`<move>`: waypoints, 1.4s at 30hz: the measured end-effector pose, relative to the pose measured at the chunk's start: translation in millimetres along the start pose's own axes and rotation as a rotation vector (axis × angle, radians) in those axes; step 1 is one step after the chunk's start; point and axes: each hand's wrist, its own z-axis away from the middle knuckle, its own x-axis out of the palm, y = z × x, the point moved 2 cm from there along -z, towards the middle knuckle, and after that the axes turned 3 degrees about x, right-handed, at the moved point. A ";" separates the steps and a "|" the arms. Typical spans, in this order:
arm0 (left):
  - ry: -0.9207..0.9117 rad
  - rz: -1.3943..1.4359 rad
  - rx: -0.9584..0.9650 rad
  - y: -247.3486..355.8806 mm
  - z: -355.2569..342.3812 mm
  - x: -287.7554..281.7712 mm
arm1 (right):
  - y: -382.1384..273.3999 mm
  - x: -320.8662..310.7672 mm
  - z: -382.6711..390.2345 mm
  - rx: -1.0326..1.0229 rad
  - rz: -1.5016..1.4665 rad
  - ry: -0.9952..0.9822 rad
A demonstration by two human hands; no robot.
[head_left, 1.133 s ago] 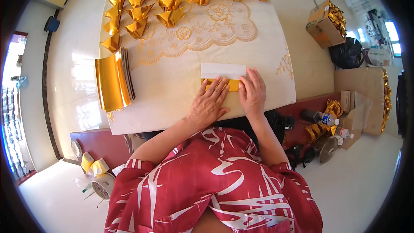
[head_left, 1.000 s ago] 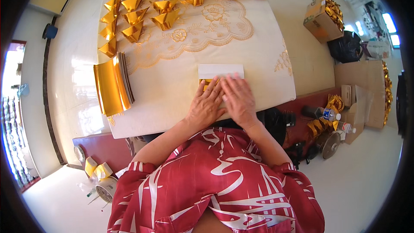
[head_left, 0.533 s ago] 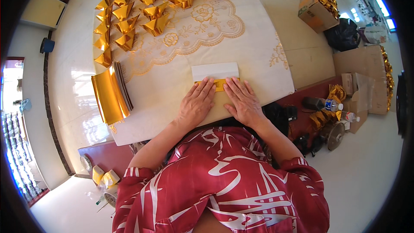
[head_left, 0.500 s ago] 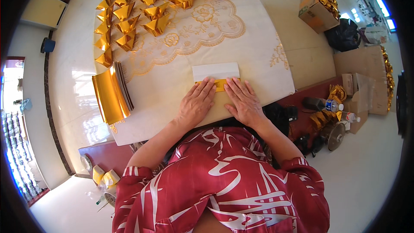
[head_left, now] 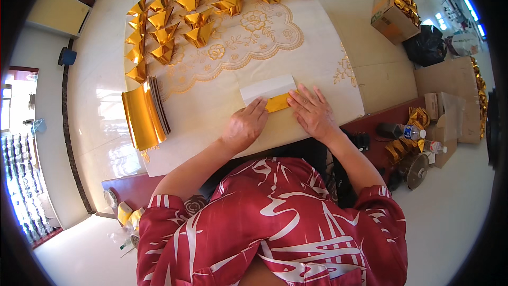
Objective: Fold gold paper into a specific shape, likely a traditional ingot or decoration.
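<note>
Left hand (head_left: 246, 126), fingers bunched, and right hand (head_left: 315, 115), fingers loosely spread, rest on either end of the rectangular sheet (head_left: 268, 89), slightly askew on the cloth (head_left: 203, 108); can't tell if they pinch it. Uneven pressure might crease it crooked. Matte white above, shiny gold strip (head_left: 278, 104) below; cloth smooth, tan embroidery (head_left: 254, 20) beyond

I see a glossy crimson shirt (head_left: 227, 217) filling the lower middle of the frame, splashed with white streaks and curls, its short sleeves (head_left: 164, 228) white-marked near the hems.
</note>
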 end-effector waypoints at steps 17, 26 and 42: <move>-0.009 0.001 -0.320 54.4 -25.0 15.4 | -31.1 3.6 1.5 0.051 -0.137 0.205; 0.248 0.233 -0.193 25.0 17.5 17.3 | -34.4 4.7 1.8 0.072 -0.101 0.236; 0.363 0.344 -0.478 7.7 26.9 11.4 | -46.1 14.5 -11.2 0.215 -0.243 0.294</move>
